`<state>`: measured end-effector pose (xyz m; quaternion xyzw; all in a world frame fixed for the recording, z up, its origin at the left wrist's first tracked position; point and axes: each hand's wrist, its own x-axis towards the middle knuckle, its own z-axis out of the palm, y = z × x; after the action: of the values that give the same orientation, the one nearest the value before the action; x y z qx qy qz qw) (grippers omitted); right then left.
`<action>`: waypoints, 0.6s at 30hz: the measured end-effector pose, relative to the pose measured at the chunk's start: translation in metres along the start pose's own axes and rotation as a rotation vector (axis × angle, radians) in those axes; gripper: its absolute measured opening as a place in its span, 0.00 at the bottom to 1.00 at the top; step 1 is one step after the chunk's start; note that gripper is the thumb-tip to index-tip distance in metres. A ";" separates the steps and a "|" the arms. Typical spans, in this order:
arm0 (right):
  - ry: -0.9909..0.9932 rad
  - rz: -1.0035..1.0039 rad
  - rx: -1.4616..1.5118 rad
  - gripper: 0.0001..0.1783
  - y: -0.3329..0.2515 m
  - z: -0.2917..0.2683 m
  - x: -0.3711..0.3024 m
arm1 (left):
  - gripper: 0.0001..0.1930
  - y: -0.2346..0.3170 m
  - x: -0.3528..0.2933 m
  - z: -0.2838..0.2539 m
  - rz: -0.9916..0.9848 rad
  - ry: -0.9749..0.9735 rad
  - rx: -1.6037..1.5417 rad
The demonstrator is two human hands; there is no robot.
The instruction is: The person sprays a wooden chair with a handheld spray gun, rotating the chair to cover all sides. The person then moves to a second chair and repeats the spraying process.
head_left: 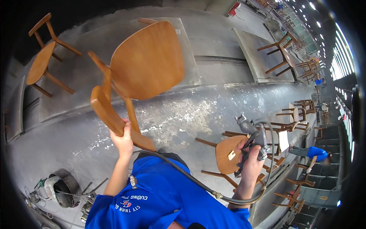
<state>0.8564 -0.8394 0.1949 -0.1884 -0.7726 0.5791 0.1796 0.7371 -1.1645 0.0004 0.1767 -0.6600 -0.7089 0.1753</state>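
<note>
A brown wooden chair stands in front of me, its broad rounded seat turned up and its curved backrest toward me. My left hand is closed round the lower part of that backrest. My right hand grips a dark spray gun, held off to the right of the chair, its head pointing away from me. A dark hose runs across my front and loops round my right forearm to the gun. Part of the chair's legs is hidden beneath the seat.
Another wooden chair lies just beyond my right hand. One chair is at far left, one on a grey panel at far right. A round drum-like container sits lower left. A person in blue bends among several chairs at right.
</note>
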 end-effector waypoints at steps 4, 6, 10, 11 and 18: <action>0.131 0.190 -0.005 0.29 0.027 -0.011 -0.018 | 0.08 -0.007 -0.005 0.002 0.024 -0.064 0.073; 0.161 0.279 -0.039 0.28 0.038 -0.018 -0.021 | 0.08 -0.009 -0.006 0.006 0.018 -0.054 0.087; 0.146 0.279 0.113 0.30 0.040 -0.041 -0.021 | 0.07 -0.011 -0.008 0.015 0.038 -0.018 0.087; 0.146 0.215 0.169 0.34 0.038 -0.048 -0.019 | 0.07 -0.012 -0.010 0.017 0.032 -0.008 0.091; -0.141 -0.083 0.153 0.38 0.020 -0.095 0.002 | 0.08 -0.013 -0.014 0.024 0.012 0.027 0.048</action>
<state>0.9035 -0.7550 0.2008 -0.1009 -0.7439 0.6403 0.1625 0.7377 -1.1361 -0.0106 0.1863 -0.6753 -0.6894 0.1841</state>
